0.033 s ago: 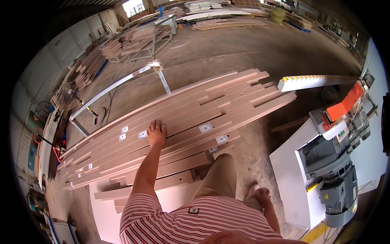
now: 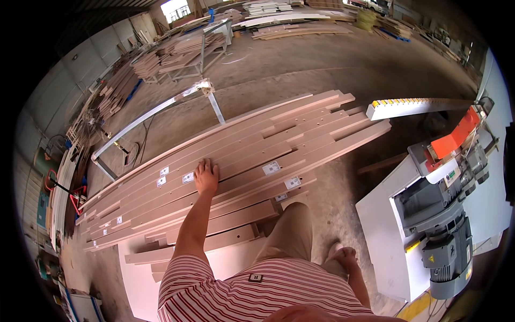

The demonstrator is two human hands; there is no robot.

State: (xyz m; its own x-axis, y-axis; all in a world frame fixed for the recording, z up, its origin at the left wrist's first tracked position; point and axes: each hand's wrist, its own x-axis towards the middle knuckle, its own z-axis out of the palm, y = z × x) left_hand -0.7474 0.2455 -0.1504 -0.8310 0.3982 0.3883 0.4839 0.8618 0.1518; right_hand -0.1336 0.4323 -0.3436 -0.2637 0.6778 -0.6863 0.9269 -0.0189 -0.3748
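Note:
My left hand (image 2: 206,176) lies flat on a wide layer of long brown boards (image 2: 252,140), open, with its fingers spread over their upper faces. Beside its fingertips a white label (image 2: 188,177) is stuck to one board. More white labels, such as one to the right of the hand (image 2: 271,168), dot the boards, and several boards show small round holes. Low at my right side, next to my leg, hangs my right hand (image 2: 347,257), away from the boards. Its fingers are loosely bent and apart, with nothing visible in them.
A metal frame (image 2: 145,118) stands beyond the boards on the left. At right are a white machine with a grey motor (image 2: 447,257), an orange guard (image 2: 456,139) and a rail with yellow rollers (image 2: 418,109). Shorter boards (image 2: 230,238) lie nearest me; board stacks (image 2: 185,56) stand farther back.

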